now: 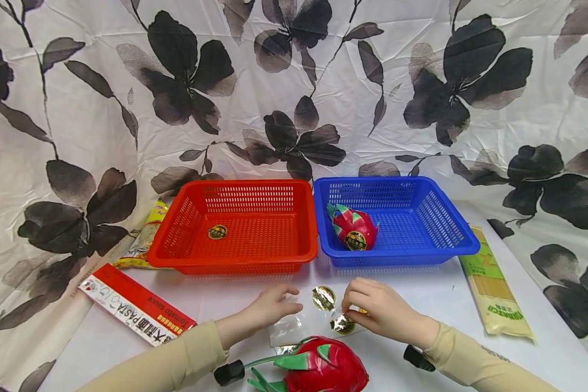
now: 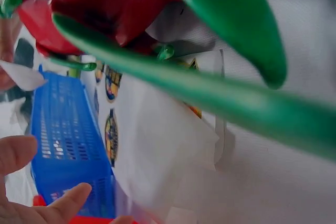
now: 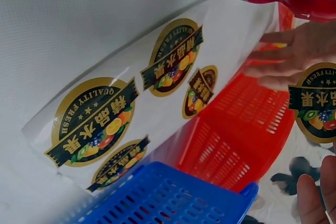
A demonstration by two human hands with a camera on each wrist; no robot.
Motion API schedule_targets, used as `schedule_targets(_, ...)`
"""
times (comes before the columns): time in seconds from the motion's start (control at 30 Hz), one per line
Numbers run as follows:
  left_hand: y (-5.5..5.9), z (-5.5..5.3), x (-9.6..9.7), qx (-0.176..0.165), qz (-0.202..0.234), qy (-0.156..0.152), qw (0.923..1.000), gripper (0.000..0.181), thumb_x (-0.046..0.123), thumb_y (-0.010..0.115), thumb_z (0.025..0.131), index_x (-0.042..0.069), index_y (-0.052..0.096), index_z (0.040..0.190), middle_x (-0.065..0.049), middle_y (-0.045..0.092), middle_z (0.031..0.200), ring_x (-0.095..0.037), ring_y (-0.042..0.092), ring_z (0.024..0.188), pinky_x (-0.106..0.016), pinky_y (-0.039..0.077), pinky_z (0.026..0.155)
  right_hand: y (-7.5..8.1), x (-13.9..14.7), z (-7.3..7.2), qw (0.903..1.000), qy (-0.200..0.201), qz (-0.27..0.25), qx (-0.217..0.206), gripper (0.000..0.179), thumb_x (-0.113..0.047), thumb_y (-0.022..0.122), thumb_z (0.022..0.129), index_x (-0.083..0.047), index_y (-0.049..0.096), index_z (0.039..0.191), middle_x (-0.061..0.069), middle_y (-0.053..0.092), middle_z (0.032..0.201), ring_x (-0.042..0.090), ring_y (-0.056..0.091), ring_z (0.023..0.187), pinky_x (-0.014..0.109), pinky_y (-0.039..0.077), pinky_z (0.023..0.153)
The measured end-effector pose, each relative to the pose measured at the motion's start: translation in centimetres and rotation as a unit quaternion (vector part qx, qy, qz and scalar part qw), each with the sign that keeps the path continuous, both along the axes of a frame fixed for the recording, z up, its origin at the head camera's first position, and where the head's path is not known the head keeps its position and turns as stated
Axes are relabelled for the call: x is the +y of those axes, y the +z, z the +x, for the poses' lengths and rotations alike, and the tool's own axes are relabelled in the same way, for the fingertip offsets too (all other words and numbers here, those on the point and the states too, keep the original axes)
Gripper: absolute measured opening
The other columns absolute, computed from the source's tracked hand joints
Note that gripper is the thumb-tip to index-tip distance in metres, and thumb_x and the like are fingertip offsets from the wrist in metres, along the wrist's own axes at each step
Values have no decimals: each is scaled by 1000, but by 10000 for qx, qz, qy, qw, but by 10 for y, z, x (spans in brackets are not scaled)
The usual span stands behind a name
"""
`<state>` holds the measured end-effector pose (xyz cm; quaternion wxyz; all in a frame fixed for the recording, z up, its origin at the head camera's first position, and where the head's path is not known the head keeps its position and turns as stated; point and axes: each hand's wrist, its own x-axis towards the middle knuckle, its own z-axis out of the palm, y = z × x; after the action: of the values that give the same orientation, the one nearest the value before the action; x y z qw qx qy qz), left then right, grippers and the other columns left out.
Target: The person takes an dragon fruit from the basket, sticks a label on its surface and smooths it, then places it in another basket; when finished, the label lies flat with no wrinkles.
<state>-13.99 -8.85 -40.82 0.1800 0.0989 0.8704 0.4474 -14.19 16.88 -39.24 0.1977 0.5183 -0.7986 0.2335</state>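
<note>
My right hand [image 1: 384, 310] pinches a round black-and-gold fruit sticker [image 3: 317, 103], its white back [image 2: 23, 74] turned to the left wrist view. Below the hand lies a glossy sheet [image 1: 289, 329] with several more such stickers printed with fruit. My left hand [image 1: 269, 310] hovers over the sheet's left side, fingers apart and loosely bent, holding nothing. Nearest me, a red dragon fruit [image 1: 330, 367] with green leaf tips lies on its side at the sheet's front edge, large in the left wrist view.
Behind the sheet stand a red basket [image 1: 255, 268] with a round sticker [image 1: 217, 232] inside and a blue basket [image 1: 402, 260] holding a stickered dragon fruit [image 1: 353, 226]. A pasta box [image 1: 137, 305] and a yellow packet [image 1: 144, 239] lie left; a noodle pack [image 1: 495, 286] lies right.
</note>
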Motion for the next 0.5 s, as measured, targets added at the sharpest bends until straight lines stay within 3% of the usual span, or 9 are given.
schedule_targets(0.23, 5, 13, 0, 611, -97, -493, 9969, 41, 35, 60, 86, 4, 59, 112, -16, 53, 124, -41, 37, 121, -58, 30, 98, 0, 0, 1, 10000, 3, -9, -36, 23, -5, 74, 71, -19, 59, 83, -9, 54, 84, 3, 53, 80, 15, 46, 72)
schedule_targets(0.4, 8, 25, -2, 517, 60, -1096, 9926, 47, 45, 52, 90, 9, 55, 119, -8, 49, 129, -32, 36, 125, -55, 33, 99, 0, 2, 3, 10000, -10, -83, -22, 6, -17, 63, 87, -18, 59, 82, -9, 54, 83, 4, 53, 78, 16, 46, 71)
schedule_targets(0.5, 10, 33, -2, 470, 46, -1495, 9876, 49, 48, 51, 90, 11, 53, 122, -2, 50, 128, -27, 38, 123, -52, 36, 98, 1, 3, 4, 9999, -49, -120, 0, 16, -26, 54, 93, -17, 60, 81, -9, 53, 83, 4, 52, 77, 16, 45, 70)
